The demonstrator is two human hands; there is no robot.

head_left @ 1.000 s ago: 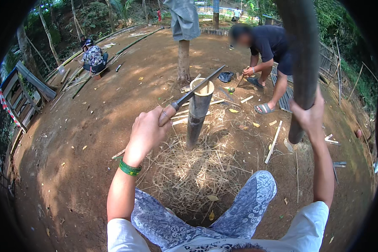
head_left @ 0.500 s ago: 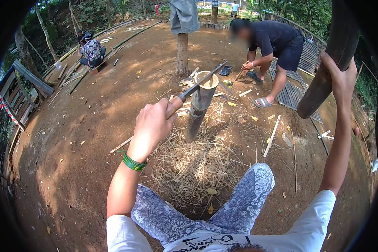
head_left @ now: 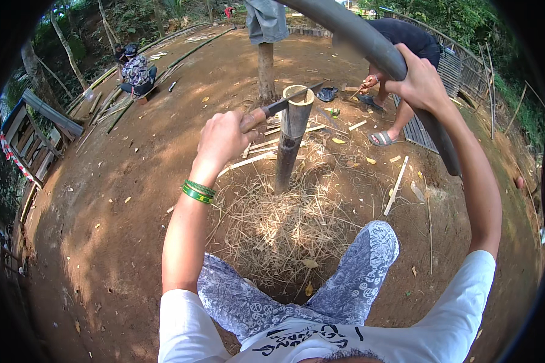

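Left hand (head_left: 224, 134): my fingers are closing snugly round the wooden handle of a long knife (head_left: 278, 107). Its blade is lying across the mouth of an upright, slightly tilted bamboo tube (head_left: 294, 130); whether the edge is biting into the rim, I cannot tell. Right hand (head_left: 422, 83): I am gripping a thick dark pole (head_left: 369, 46), holding it raised at my right; how far my fingers are reaching round its far side is not showing.

Handling, my estimate: the knife is looking stiff and fairly light, best held by the handle alone — the blade is probably sharp. The pole is seeming heavy and rigid, smooth enough to slip in a sweaty palm; a hold nearer its middle should balance it better. The tube is appearing hard-walled, yet likely to split lengthwise; its lower wall is offering the safest hold.

Surroundings: a loose heap of shavings (head_left: 284, 233) is lying round the tube's foot, between my patterned trouser legs (head_left: 366, 272). A pale strip (head_left: 396, 186) is resting to the right. Beyond, a tree trunk (head_left: 266, 69) is standing behind the tube, and a stooping co-worker (head_left: 406, 35) is working ahead to the right — partly hidden by the pole, so limiting clearance on that side.
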